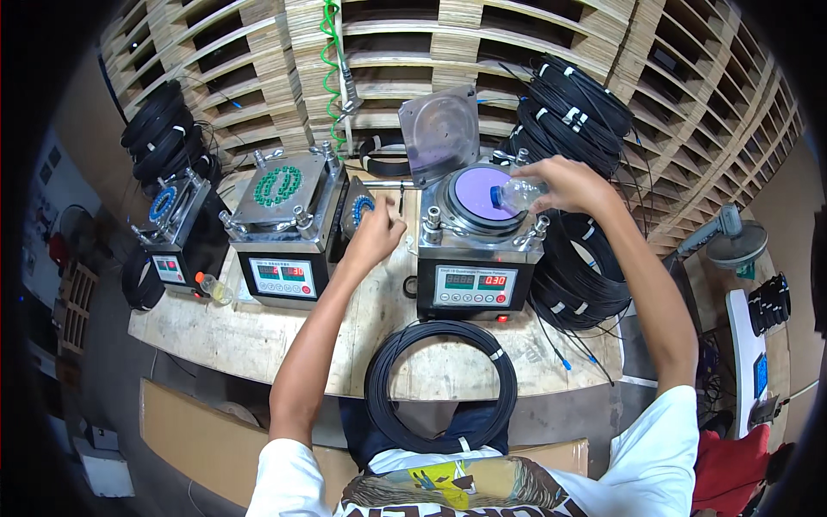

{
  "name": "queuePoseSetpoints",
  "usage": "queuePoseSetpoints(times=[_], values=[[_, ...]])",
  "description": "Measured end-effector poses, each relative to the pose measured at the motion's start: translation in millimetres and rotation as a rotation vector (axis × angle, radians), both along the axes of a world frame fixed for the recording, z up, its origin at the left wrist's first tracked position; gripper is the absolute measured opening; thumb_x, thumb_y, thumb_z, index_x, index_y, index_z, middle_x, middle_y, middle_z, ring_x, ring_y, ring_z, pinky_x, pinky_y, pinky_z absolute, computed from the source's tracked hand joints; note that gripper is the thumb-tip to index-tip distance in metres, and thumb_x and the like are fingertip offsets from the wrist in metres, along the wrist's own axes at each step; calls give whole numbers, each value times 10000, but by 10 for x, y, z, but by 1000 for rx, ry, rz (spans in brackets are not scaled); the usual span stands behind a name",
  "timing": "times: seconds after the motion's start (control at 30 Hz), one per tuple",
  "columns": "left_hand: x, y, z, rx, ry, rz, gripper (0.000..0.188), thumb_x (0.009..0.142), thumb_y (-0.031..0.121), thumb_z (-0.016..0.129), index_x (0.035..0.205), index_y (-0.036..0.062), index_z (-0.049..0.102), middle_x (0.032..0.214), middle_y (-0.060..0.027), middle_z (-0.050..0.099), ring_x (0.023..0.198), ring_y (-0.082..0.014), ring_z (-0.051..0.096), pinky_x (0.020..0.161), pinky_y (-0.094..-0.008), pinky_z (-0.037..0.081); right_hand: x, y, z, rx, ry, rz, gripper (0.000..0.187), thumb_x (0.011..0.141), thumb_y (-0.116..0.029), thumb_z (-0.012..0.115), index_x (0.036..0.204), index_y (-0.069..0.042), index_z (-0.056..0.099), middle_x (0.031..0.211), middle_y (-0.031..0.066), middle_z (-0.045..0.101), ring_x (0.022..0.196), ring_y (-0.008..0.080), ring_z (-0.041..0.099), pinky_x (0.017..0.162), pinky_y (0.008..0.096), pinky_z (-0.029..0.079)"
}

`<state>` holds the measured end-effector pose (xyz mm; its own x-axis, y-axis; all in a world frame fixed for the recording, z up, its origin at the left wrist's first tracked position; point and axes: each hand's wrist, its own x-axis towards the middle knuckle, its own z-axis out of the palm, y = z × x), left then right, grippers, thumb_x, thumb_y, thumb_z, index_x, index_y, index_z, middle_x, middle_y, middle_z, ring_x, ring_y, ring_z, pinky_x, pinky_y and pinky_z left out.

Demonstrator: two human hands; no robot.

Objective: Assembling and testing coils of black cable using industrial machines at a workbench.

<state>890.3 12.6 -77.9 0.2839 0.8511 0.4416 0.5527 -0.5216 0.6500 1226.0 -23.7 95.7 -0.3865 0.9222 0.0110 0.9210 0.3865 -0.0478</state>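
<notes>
My right hand (564,185) is closed round a small clear plastic bottle (522,193) with a blue tip. The bottle is tipped, its blue end low over the round purple polishing pad (474,195) on the right-hand polishing machine (476,285). I cannot make out any liquid leaving it. Between this machine and the middle polishing machine (281,277), my left hand (377,233) is closed at the edge of a tilted metal polishing fixture (351,209) carrying a ring of blue connectors. My hand hides part of that fixture.
A metal plate (440,136) leans behind the purple pad. A fixture with green connectors (277,185) sits on the middle machine. At left stand a third machine (175,250) and an orange-capped bottle (214,288). Black cable coils (440,325) lie at the front edge and beside the machines.
</notes>
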Motion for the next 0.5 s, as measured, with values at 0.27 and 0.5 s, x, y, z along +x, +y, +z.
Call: queuePoseSetpoints(times=[0.27, 0.5], values=[[-312, -223, -447, 90, 383, 134, 313, 936, 34, 582, 1192, -71, 435, 911, -333, 659, 854, -532, 649, 726, -590, 529, 277, -201, -176, -19, 517, -24, 730, 687, -172, 891, 1360, -84, 622, 1202, 199, 707, 1141, 321, 681, 982, 400, 526], [-479, -166, -786, -123, 549, 72, 395, 904, 43, 628, 1198, -80, 396, 926, -333, 657, 858, -546, 644, 749, -592, 525, 245, -350, -159, 79, 622, -53, 692, 737, -135, 865, 1371, -41, 603, 1242, 171, 699, 1141, 223, 667, 992, 361, 514]])
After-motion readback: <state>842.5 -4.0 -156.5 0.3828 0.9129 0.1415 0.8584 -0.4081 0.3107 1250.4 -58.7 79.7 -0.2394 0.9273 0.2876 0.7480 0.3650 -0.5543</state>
